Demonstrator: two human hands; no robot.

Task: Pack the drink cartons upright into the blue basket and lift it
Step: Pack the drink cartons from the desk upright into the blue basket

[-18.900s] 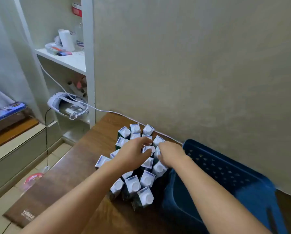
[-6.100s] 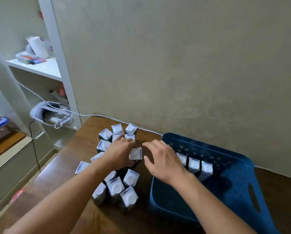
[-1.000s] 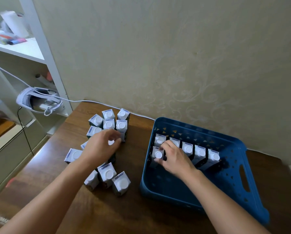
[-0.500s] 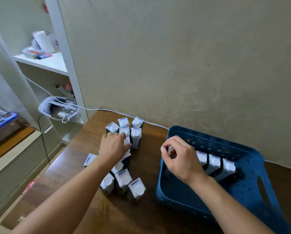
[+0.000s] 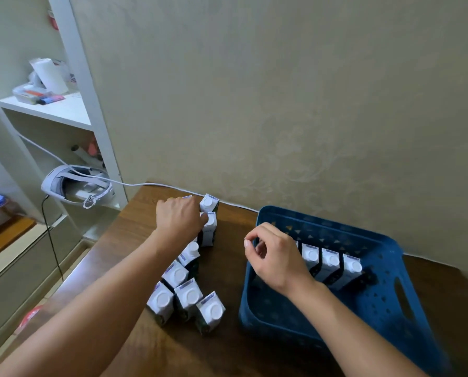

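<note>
The blue basket (image 5: 369, 308) sits on the right of the brown table (image 5: 135, 227), against the wall. Three white-capped drink cartons (image 5: 330, 261) stand upright in a row across it, and my right hand (image 5: 277, 258) hides whatever is left of them. That hand hovers over the basket's left rim, fingers loosely curled and holding nothing. Several cartons (image 5: 186, 293) stand in a loose cluster on the table to the left. My left hand (image 5: 180, 221) is curled over the rear cartons, its thumb against the cap of one carton (image 5: 209, 229).
The wall rises directly behind the table and basket. A white cable (image 5: 146, 184) runs along the table's back edge to a white headset (image 5: 75, 186) on a low shelf at left. The white shelf unit (image 5: 64, 110) holds small items. The table's left edge drops to the floor.
My left hand has reached farther back, from the middle of the cluster to the rear cartons. My right hand has stayed over the basket's left rim, still holding nothing.
</note>
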